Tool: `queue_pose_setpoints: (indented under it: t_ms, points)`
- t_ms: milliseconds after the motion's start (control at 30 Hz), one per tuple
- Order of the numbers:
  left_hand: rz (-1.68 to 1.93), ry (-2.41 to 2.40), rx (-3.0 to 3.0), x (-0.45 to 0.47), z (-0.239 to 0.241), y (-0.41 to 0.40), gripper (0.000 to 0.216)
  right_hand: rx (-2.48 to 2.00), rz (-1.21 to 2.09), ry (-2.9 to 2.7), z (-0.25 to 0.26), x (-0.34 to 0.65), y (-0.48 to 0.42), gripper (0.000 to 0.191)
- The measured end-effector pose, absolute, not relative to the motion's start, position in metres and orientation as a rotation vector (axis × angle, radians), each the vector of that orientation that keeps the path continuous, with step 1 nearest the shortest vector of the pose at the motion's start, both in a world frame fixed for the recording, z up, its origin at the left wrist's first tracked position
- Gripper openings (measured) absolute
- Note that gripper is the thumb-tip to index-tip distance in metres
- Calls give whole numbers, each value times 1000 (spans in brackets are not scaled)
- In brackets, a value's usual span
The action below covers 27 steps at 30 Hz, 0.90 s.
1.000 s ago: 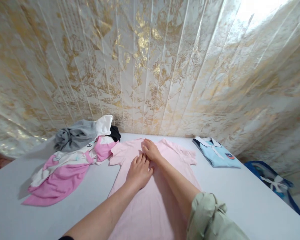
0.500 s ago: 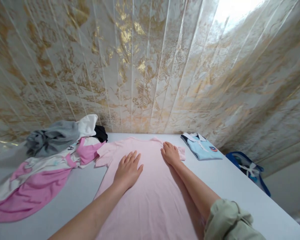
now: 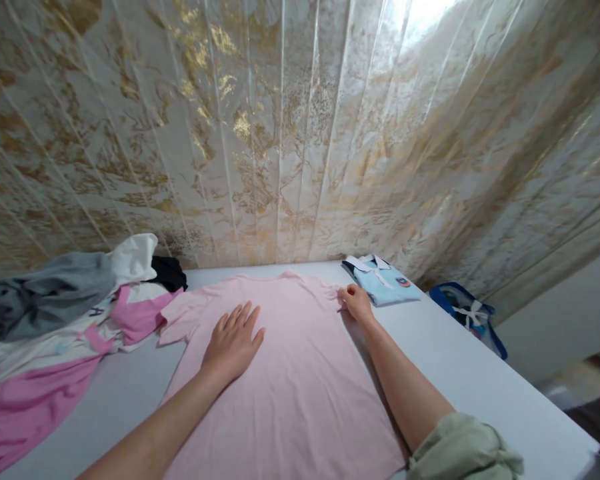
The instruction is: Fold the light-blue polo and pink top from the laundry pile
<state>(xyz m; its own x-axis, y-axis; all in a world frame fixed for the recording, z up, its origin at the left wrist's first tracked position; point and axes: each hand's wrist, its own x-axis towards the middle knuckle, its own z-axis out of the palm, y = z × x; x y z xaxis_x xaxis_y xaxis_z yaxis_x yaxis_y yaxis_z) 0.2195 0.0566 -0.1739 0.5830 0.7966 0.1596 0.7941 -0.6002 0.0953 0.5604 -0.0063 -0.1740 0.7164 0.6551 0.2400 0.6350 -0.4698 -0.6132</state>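
A pale pink T-shirt (image 3: 295, 373) lies spread flat on the white table (image 3: 470, 373), neck toward the wall. My left hand (image 3: 233, 343) rests flat on its chest area, fingers stretched out. My right hand (image 3: 356, 303) is at the shirt's right sleeve, fingers curled in a pinch on the sleeve edge.
A heap of pink, white, grey and black clothes (image 3: 60, 313) lies at the left. A folded light blue polo shirt (image 3: 383, 280) sits at the back right by the gold-patterned wall. A blue bag (image 3: 467, 313) hangs past the table's right edge.
Both hands have moved apart from the shirt's middle. The right hand has slid out to the right sleeve and closed on it; the left has moved slightly left and stays flat.
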Motion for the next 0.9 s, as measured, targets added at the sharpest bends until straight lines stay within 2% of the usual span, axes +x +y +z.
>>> queue_pose_setpoints:
  t_ms: [133, 200, 300, 400, 500, 600, 733, 900]
  points:
    - [280, 1401, 2812, 220, -175, 58, 56, -2158, -34, -914, -172, 554, -6, 39]
    - [287, 1401, 2823, 220, -176, 58, 56, -2162, -38, -908, -168, 552, -11, 37]
    - [294, 1398, 2837, 220, -177, 59, 56, -2340, -57, -969, -163, 545, -20, 29]
    - [300, 1396, 2858, 220, -177, 58, 56, -2609, -94, -1064, -156, 536, -26, 31]
    - [300, 1395, 2863, 220, -177, 58, 56, -2676, -261, -1110, -146, 528, -29, 36]
    - [292, 1405, 2858, 220, -177, 58, 56, -2504, -450, -1312, -139, 518, -28, 38]
    - [283, 1414, 2839, 220, -176, 57, 56, -2358, -217, -1604, -145, 505, -21, 38]
    - [271, 1403, 2819, 220, -172, 55, 56, -2570, -88, -1501, -148, 503, -3, 40]
